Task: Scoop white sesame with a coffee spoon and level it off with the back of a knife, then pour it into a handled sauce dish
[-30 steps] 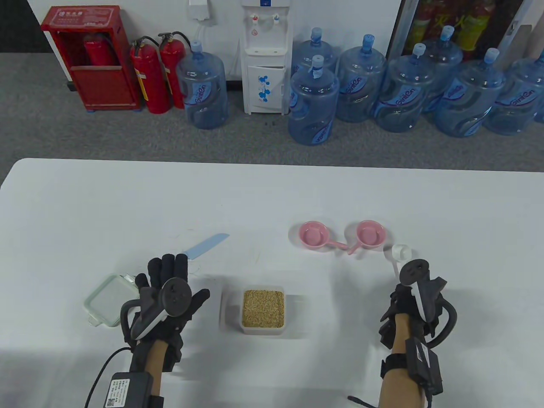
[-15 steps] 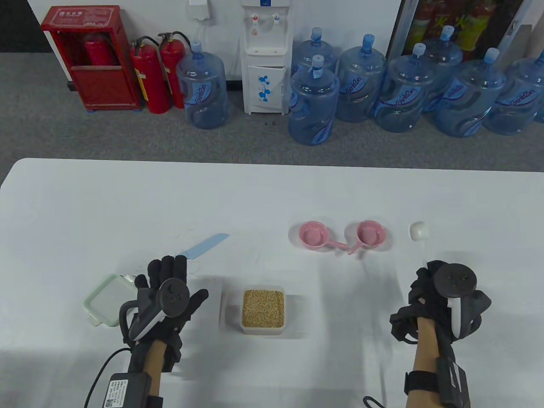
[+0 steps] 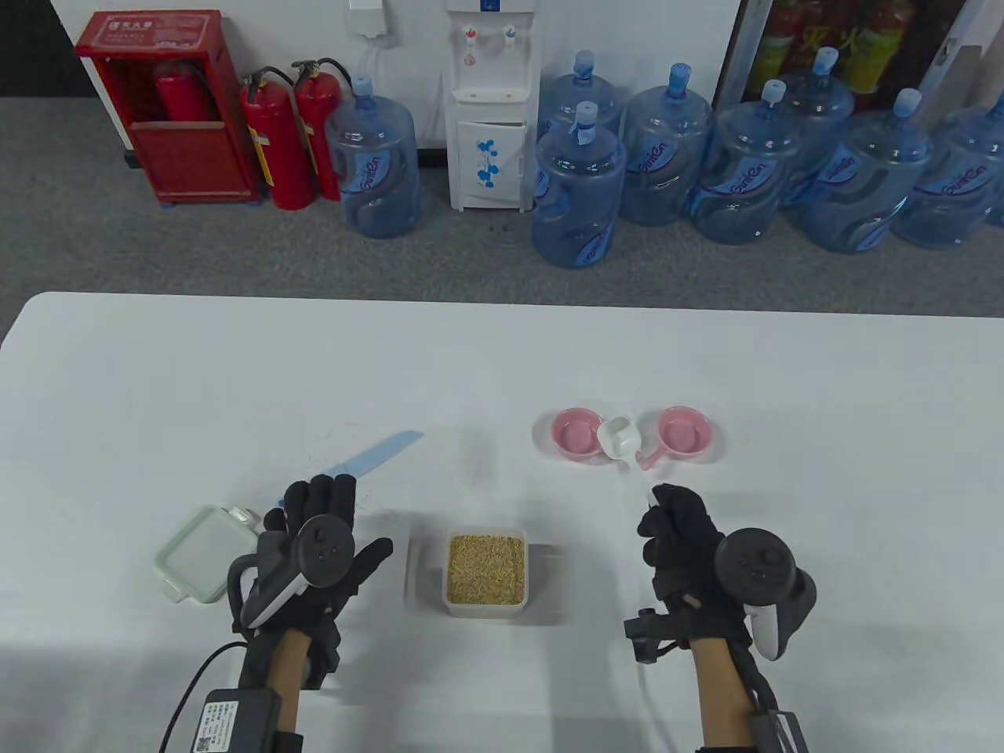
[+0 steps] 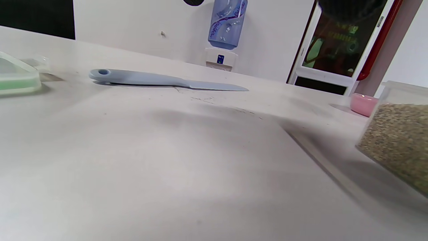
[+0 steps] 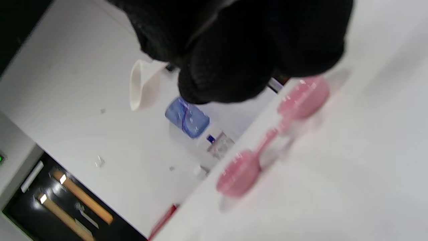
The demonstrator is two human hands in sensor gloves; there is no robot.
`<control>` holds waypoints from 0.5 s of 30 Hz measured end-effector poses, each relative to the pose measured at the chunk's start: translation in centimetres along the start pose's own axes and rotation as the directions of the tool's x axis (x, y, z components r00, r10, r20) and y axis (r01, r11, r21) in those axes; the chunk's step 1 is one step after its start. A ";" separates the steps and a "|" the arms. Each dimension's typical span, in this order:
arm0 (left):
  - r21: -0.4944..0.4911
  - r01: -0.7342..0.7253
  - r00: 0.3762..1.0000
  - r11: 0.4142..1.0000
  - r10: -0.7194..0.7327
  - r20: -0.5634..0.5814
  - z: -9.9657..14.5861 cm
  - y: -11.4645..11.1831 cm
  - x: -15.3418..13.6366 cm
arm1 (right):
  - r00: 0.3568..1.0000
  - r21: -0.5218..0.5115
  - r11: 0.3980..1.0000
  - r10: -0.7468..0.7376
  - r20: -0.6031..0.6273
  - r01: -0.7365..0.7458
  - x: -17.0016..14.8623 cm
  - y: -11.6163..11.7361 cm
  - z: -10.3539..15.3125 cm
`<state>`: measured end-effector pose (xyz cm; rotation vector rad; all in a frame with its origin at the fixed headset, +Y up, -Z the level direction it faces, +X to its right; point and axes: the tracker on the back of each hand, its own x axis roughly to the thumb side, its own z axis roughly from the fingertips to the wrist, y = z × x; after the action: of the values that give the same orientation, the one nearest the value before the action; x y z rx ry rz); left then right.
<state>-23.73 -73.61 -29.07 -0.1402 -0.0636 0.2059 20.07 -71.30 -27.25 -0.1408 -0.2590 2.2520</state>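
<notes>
A clear tub of white sesame (image 3: 486, 570) stands near the table's front. My right hand (image 3: 667, 510) grips the handle of a white coffee spoon (image 3: 617, 437), whose empty bowl hovers between two pink handled sauce dishes (image 3: 579, 434) (image 3: 685, 431). In the right wrist view the spoon bowl (image 5: 142, 83) sticks out past my curled fingers (image 5: 234, 50), with both dishes (image 5: 238, 177) (image 5: 302, 97) below. A light blue knife (image 3: 384, 453) lies flat on the table. My left hand (image 3: 337, 510) is spread over its handle end, holding nothing; the knife (image 4: 160, 80) lies untouched in the left wrist view.
The tub's green-rimmed lid (image 3: 205, 553) lies left of my left hand. The white table (image 3: 235, 376) stretches bare behind the objects. Beyond its far edge stand water bottles (image 3: 579, 188), a dispenser and fire extinguishers on the floor.
My right hand has swung left with the spoon, from right of the dishes to above the gap between them. My left hand has edged slightly forward and right over the knife handle.
</notes>
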 end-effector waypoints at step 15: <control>-0.073 0.009 0.966 0.997 0.010 0.257 0.2 -1.1 5.6 | 0.852 0.029 0.917 0.356 0.384 -0.397 5.3 3.6 2.8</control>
<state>-18.10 -73.46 -28.48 -0.1869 -0.3300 0.2219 13.48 -69.89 -25.46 0.3286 -0.3332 2.6733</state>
